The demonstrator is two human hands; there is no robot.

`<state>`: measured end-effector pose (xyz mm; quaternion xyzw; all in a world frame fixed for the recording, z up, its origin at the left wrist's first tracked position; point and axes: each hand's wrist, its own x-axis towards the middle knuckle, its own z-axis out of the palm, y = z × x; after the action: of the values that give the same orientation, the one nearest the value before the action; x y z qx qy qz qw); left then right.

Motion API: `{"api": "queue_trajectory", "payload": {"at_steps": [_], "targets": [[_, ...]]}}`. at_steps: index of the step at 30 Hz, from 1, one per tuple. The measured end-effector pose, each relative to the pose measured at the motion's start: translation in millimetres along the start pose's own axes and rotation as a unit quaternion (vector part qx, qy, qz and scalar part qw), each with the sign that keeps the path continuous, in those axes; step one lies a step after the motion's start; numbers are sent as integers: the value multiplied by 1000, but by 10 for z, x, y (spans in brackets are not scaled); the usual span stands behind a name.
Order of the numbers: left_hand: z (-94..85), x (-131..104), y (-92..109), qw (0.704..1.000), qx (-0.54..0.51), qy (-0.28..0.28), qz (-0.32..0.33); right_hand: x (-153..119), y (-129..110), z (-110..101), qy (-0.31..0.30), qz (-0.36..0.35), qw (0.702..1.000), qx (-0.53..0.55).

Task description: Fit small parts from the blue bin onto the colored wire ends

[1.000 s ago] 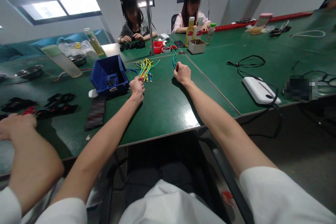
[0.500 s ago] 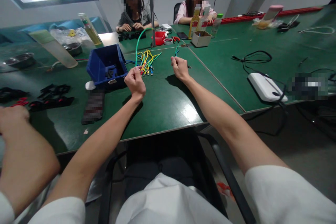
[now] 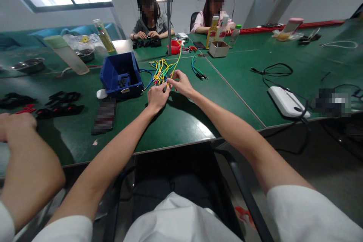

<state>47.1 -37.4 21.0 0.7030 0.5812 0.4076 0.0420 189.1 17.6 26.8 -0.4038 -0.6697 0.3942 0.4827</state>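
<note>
My left hand (image 3: 159, 96) and my right hand (image 3: 182, 83) meet above the green table, fingertips close together. Both are closed on a yellow wire (image 3: 178, 58) that rises from between them and curves up to the back. Just behind my left hand lies a bundle of yellow, green and blue wires (image 3: 161, 67) with metal end lugs. A separate green and blue pair of wires (image 3: 195, 67) with dark ends rests behind and right of my right hand. Left of my left hand stands a blue bin (image 3: 121, 75) holding small black parts.
A dark pouch-like item (image 3: 104, 117) lies near the front edge. Another person's arm (image 3: 28, 151) reaches in at far left beside black parts (image 3: 59, 109). A white device (image 3: 287, 102) with cables is right. Two people sit opposite, near a small box (image 3: 218, 49).
My hands have come together. The green wire at my left hand is no longer raised; a yellow one now stands up. The wires by my right hand have been let go and lie on the table.
</note>
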Motion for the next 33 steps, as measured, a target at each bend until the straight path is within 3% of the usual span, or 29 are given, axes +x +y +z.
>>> {"api": "queue_trajectory", "payload": {"at_steps": [7, 11, 17, 22, 33], "targets": [[53, 63, -90, 998, 6, -50, -48, 2, 129, 4, 64, 70, 995, 31], [87, 140, -188, 997, -49, -61, -15, -24, 136, 19, 72, 95, 992, 48], [120, 178, -263, 996, -84, -36, 11, -79, 157, 57, 76, 76, 994, -1], [119, 175, -298, 982, -168, -64, -51, -83, 190, 66, 99, 65, 992, -51], [104, 157, -237, 964, -245, -34, -102, -56, 201, 38, 113, 62, 991, -33]]}}
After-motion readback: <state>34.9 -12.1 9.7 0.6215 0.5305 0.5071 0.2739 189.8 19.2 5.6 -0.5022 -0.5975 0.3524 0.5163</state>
